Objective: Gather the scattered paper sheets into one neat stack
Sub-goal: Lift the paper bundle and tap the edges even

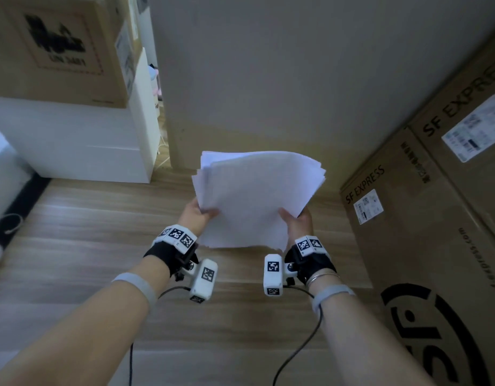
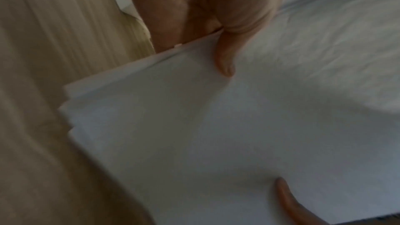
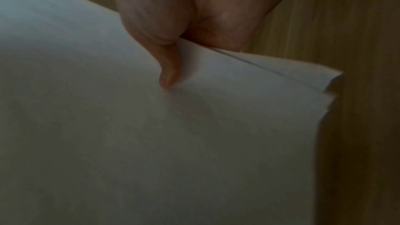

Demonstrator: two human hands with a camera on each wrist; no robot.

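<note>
White paper sheets (image 1: 257,199) sit bunched in one pile, held up over the wood floor (image 1: 73,260). I see my left hand (image 1: 197,214) pinching the pile at its 8 o'clock side, thumb on top. My right hand (image 1: 296,221) pinches the 4 o'clock side the same way. The sheet edges do not line up. Brown boxes (image 1: 424,232) stand at 3 o'clock.
</note>
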